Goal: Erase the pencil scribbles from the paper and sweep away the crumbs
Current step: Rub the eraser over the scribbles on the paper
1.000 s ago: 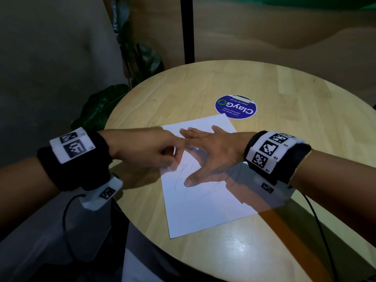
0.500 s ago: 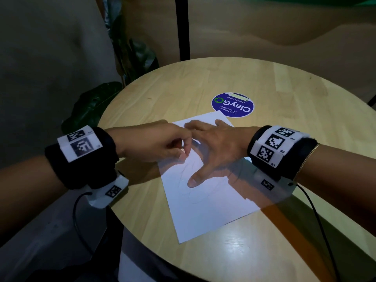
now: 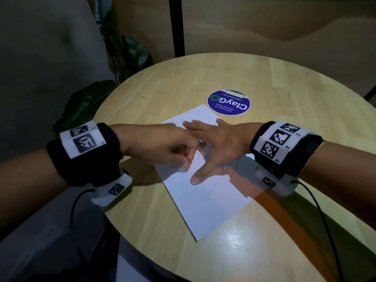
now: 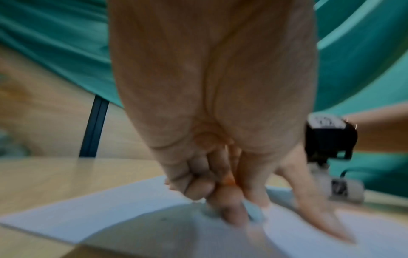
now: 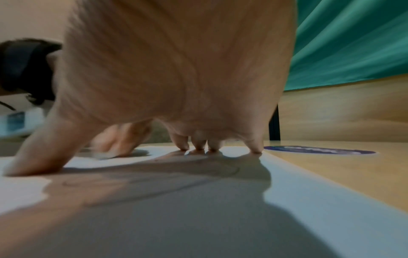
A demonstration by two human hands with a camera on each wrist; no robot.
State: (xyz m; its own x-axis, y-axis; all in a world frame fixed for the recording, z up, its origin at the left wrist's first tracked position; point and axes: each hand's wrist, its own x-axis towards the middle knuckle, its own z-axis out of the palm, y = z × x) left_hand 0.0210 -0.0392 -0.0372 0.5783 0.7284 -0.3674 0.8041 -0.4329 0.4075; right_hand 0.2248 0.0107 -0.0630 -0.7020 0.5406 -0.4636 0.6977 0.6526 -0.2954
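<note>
Item 1, paper (image 3: 205, 202): one white sheet, lying flat and skewed on the round wooden bench (image 3: 284, 94), one corner pointing toward the near edge. Also seen in the left wrist view (image 4: 66, 225) and the right wrist view (image 5: 287, 218).

Item 2, pencil scribbles (image 3: 189, 187): faint curved lines near the middle of the sheet, partly under the hands' shadow; traces also show in the right wrist view (image 5: 198, 181).

Item 3, right hand (image 3: 219, 143): palm down on the paper, fingers straight and spread, tips and thumb pressing the sheet. The right wrist view (image 5: 176, 78) shows the fingertips (image 5: 198, 148) touching the sheet.

Item 4, left hand (image 3: 162, 147): fingers curled, tips pinched on a small pale eraser (image 4: 253, 211) that touches the paper just beside the right thumb. Motion blur at the tips in the left wrist view (image 4: 209, 104); the eraser's shape is unclear.

Item 5, round blue sticker (image 3: 228, 102): flat on the bench just beyond the sheet's far corner, white lettering.

Item 6, wristbands: black, with white coded tags, one per wrist (image 3: 85, 147), (image 3: 282, 145).

Item 7, leafy plant (image 3: 85, 106): dark, beyond the bench's left edge.
</note>
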